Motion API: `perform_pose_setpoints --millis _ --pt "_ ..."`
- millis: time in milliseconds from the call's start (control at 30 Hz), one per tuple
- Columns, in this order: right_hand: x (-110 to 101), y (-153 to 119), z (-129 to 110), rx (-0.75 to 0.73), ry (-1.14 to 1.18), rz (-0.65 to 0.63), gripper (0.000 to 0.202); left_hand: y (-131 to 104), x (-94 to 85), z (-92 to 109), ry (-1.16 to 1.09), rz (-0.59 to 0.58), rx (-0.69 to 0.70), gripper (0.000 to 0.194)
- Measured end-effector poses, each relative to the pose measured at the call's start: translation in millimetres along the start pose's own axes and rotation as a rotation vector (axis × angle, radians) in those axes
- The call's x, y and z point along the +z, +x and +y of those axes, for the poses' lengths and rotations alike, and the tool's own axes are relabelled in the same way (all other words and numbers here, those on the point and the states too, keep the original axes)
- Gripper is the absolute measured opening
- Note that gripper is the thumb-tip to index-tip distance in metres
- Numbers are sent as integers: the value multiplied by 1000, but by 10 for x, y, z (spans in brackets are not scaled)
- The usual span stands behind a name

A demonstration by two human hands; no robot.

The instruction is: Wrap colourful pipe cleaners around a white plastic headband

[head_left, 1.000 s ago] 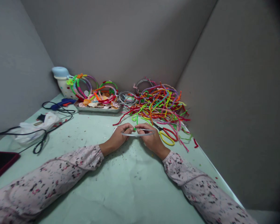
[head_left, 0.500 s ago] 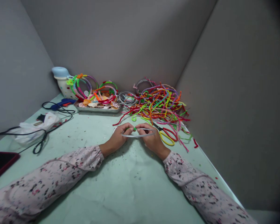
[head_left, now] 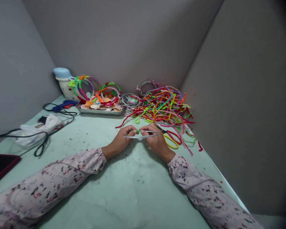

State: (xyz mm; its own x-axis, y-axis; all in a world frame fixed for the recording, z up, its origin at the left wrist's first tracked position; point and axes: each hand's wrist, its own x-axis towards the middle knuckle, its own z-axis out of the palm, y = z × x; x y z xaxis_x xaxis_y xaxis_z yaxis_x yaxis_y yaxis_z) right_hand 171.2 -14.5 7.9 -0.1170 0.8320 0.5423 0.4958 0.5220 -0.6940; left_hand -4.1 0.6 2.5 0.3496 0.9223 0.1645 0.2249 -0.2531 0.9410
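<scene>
A pale grey hoop (head_left: 143, 137) is held over the middle of the table between both hands. My left hand (head_left: 124, 137) pinches it from the left, its fingertips at a small green piece (head_left: 138, 131) on the hoop's far side. From the right, my right hand (head_left: 154, 138) grips the same hoop, thumb and fingers closed beside the green piece. The fingertips of the two hands nearly meet there. Scissors with red and yellow handles (head_left: 171, 145) lie just right of my right hand.
Colourful fuzzy stems (head_left: 165, 103) are heaped at the back right. A metal tray (head_left: 100, 112) holds shells and decorated hoops, beside a blue-lidded container (head_left: 65, 86). Wire coils (head_left: 130, 100) lie between. At left are a plastic bag (head_left: 30, 133), black cable (head_left: 47, 135) and phone (head_left: 2, 167).
The hands and hoop have barely shifted. The hoop is tilted slightly differently, and the green piece between the fingertips shows a little more.
</scene>
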Motion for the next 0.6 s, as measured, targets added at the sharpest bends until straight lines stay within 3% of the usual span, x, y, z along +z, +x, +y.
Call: perform_pose_setpoints --millis 367,600 --pt "-6 14 26 81 61 -71 17 6 -8 -8 44 -4 33 27" --pt "7 7 -10 34 26 -11 16 -9 -1 53 -6 9 17 24"
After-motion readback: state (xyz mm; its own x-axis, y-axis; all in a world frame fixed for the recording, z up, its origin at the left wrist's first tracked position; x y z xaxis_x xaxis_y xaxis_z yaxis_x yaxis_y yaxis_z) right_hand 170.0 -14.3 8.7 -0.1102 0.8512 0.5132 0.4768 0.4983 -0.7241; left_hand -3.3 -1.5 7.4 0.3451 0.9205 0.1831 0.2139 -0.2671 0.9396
